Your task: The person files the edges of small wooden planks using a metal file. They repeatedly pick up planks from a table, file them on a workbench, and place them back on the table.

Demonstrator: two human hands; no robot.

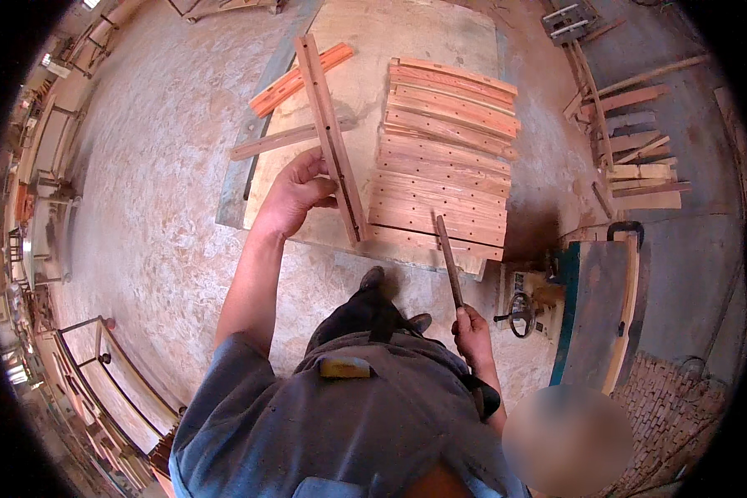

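At 11 o'clock over the tabletop (440,29), the drilled wooden strip (330,137), pinched in the left hand (299,191), looks light and stiff, best held by its edges near mid-length, while the right hand (472,334) is curled round a slim rod (449,261).

A lane of bare tabletop (362,83) is widening toward the far end between laid-out boards (444,170) and the long strip (330,124) in a worker's left hand (297,195). The strip is cutting across a reddish piece (280,91) and a duller one (275,142). A handwheel (519,315) is standing right of the right hand (472,334), whose rod (450,264) is slanting before the near boards.
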